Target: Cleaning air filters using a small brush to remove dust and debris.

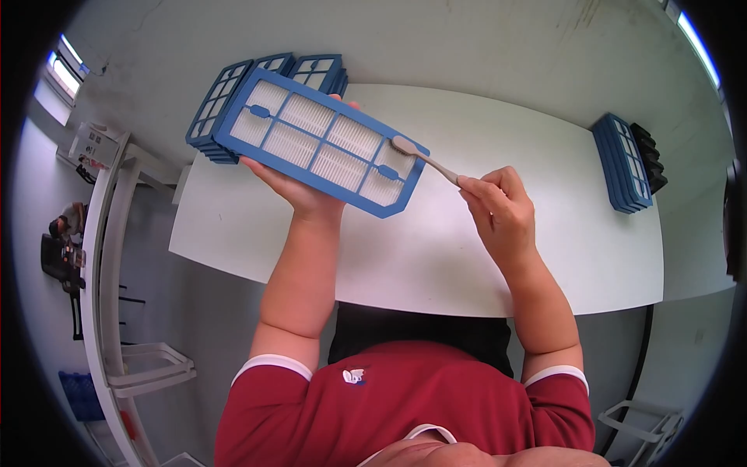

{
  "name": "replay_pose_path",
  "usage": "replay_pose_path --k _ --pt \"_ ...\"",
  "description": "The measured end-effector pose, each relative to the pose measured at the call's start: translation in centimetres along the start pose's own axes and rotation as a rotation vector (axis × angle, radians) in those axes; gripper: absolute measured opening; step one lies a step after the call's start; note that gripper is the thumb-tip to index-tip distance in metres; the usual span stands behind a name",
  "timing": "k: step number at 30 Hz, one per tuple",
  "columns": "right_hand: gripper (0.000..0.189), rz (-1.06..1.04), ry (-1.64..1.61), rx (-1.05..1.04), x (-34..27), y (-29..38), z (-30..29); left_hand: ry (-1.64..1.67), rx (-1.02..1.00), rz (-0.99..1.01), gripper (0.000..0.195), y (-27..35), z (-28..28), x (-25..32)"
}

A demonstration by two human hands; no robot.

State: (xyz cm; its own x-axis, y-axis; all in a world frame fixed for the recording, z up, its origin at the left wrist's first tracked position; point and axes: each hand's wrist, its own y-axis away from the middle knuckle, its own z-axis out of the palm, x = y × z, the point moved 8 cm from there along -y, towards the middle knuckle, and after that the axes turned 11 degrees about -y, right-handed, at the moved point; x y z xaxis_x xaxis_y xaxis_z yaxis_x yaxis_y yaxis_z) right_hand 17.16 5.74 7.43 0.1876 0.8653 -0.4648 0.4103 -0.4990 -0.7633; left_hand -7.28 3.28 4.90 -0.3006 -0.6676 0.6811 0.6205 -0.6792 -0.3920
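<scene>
A blue-framed pleated air filter (pixel 318 143) lies tilted across my left hand (pixel 303 187), which holds it up over the white table from beneath, fingertips showing past its upper edge. My right hand (pixel 496 204) pinches the handle of a toothbrush (pixel 429 160). The brush head is at the filter's right end, bristles toward the white pleats near the frame's upper corner; whether they touch is hard to tell.
Stacks of blue-framed filters (pixel 216 105) stand at the table's back left, partly behind the held one. Another filter stack (pixel 624 163) stands at the right end beside black plastic parts (pixel 649 157). A wall borders the white table (pixel 426 262). At far left, a person (pixel 67 222) is beyond a white frame.
</scene>
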Motion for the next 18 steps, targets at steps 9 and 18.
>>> replay_pose_path --k 9,18 --pt "0.017 0.181 -0.275 -0.14 1.1 0.5 1.2 -0.086 0.012 0.061 0.095 -0.4 -0.9 0.5" --pt "0.016 0.125 -0.269 -0.16 1.8 0.4 1.2 -0.02 -0.061 -0.052 0.096 0.2 0.0 -1.0"
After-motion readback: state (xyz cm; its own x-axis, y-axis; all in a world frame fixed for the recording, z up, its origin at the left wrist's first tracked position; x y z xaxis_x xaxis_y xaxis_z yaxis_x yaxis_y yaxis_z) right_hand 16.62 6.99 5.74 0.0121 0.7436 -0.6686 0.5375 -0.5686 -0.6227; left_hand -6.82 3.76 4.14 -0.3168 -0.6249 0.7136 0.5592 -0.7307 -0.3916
